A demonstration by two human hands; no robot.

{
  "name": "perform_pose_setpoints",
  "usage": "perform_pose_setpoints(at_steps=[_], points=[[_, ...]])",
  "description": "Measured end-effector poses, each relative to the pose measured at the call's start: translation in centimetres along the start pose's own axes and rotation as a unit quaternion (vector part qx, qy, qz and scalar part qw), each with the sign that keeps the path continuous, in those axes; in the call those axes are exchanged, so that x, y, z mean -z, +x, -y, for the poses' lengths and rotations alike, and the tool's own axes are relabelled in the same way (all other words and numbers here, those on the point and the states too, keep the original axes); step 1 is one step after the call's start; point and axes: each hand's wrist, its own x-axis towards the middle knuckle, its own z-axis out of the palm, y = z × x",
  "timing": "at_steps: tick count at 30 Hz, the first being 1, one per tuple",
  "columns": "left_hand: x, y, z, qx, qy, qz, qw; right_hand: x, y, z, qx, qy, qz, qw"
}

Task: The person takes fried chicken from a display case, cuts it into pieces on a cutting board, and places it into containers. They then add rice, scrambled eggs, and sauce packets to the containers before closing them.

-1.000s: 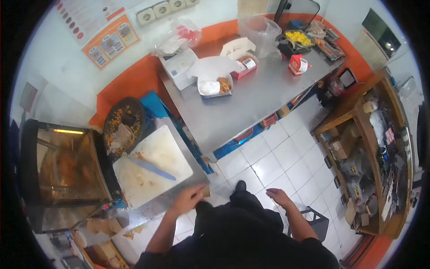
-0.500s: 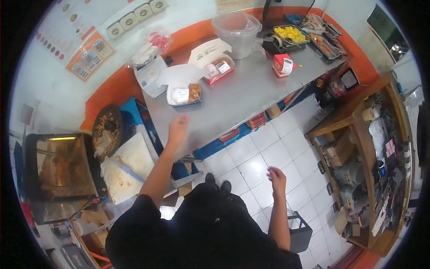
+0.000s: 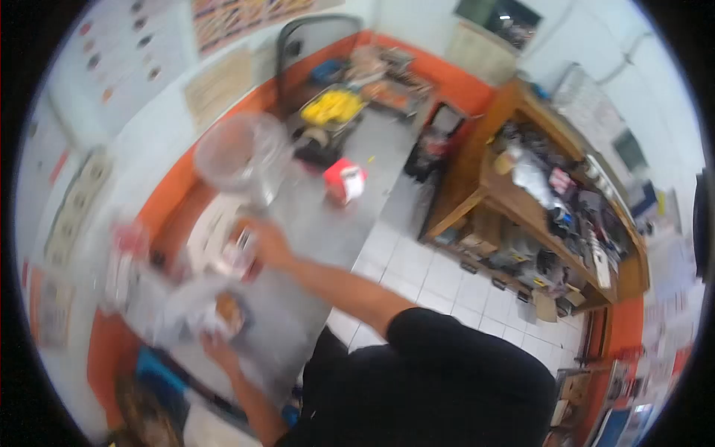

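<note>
Boxes of fried food sit on the steel counter (image 3: pixel 328 223): my left hand (image 3: pixel 217 344) touches the white tray (image 3: pixel 216 313), my right hand (image 3: pixel 264 242) the open box (image 3: pixel 231 249). Finger positions are too blurred to tell. Half a second ago only the left reached; the right hung low.

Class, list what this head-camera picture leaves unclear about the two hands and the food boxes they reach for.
1. Right hand: motion blur hides whether it grips the red box.
2. Left hand: blurred at the white box; contact unclear.
3. The white box's contents: a brown smear, unidentifiable.
4. Clear tub: contents smeared.
</note>
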Motion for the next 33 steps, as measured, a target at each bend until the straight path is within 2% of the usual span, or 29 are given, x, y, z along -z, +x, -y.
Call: perform_pose_setpoints(at_steps=[1, 2, 4, 6, 7, 8, 9, 10, 11, 12, 13, 14, 15, 16, 17, 19, 20, 23, 28, 31, 33], points=[[0.6, -0.4, 0.0, 0.038, -0.081, -0.024, 0.996, -1.2, 1.9, 1.4, -0.118, -0.107, 0.086, 0.983], [2.6, -0.6, -1.7, -0.022, -0.038, 0.035, 0.998, 0.0, 2.7, 3.2, -0.127, -0.092, 0.093, 0.983], [4.8, -2.2, -3.4, 0.076, -0.180, 0.036, 0.980, -0.6, 3.5, 4.2, -0.131, -0.059, 0.103, 0.984], [5.0, -3.9, -3.7, 0.121, -0.255, -0.035, 0.959, -2.5, 3.4, 2.3, -0.123, -0.034, 0.105, 0.986], [5.7, -5.1, -3.4, 0.150, -0.285, -0.079, 0.943, -2.8, 3.6, 0.8, -0.132, 0.069, 0.118, 0.982], [5.8, -5.5, -3.2, 0.244, -0.282, -0.133, 0.918, -2.6, 3.9, -0.4, -0.144, 0.177, 0.146, 0.963], [5.9, -7.0, 2.7, 0.255, -0.175, -0.140, 0.941, 1.2, 3.7, 1.8, -0.165, 0.261, 0.106, 0.945], [5.6, -9.0, 6.5, 0.250, -0.040, -0.139, 0.958, 1.6, 3.3, 1.2, -0.045, 0.238, -0.014, 0.970], [5.3, -11.2, 10.6, 0.249, 0.098, -0.140, 0.953, 3.2, 2.9, -0.5, -0.141, 0.326, 0.042, 0.934], [4.4, -10.6, 8.7, 0.218, 0.114, -0.201, 0.948, 5.2, 2.6, -1.6, -0.162, 0.289, 0.069, 0.941], [3.4, -9.6, 6.3, 0.187, 0.133, -0.259, 0.938, 5.2, 1.5, -4.0, -0.181, 0.245, 0.009, 0.952], [3.2, -8.9, 4.3, 0.152, 0.208, -0.253, 0.933, 4.1, -0.2, -8.1, -0.111, 0.191, -0.040, 0.974], [2.7, -8.1, 3.0, 0.169, 0.265, -0.264, 0.912, 4.5, -1.7, -9.7, -0.230, 0.201, -0.025, 0.952], [2.7, -7.3, 1.5, 0.201, 0.270, -0.224, 0.915, 5.2, -2.3, -9.7, -0.165, 0.070, -0.016, 0.984], [2.8, -6.7, 0.3, 0.231, 0.269, -0.186, 0.916, 5.3, -2.5, -9.3, -0.159, 0.033, 0.015, 0.987], [2.5, -6.3, -0.2, 0.070, 0.392, -0.154, 0.904, 5.2, -2.8, -8.5, -0.147, -0.042, 0.062, 0.986], [0.9, -6.1, -0.1, 0.071, 0.397, -0.144, 0.904, 3.9, -2.9, -10.6, -0.092, -0.041, 0.031, 0.994], [-0.5, -5.9, -0.9, 0.062, 0.395, -0.114, 0.910, 2.4, -0.9, -9.0, -0.005, -0.140, 0.016, 0.990], [-3.0, -6.0, -2.3, 0.064, 0.366, -0.088, 0.924, 0.0, 1.1, -9.1, -0.027, -0.104, 0.097, 0.989], [-3.8, -5.8, -4.3, 0.081, 0.338, -0.081, 0.934, 0.8, 1.3, -9.2, -0.019, -0.070, 0.112, 0.991], [-3.6, -6.0, -3.1, 0.067, 0.300, -0.109, 0.945, 2.5, 1.2, -9.4, -0.027, -0.013, 0.086, 0.996]])
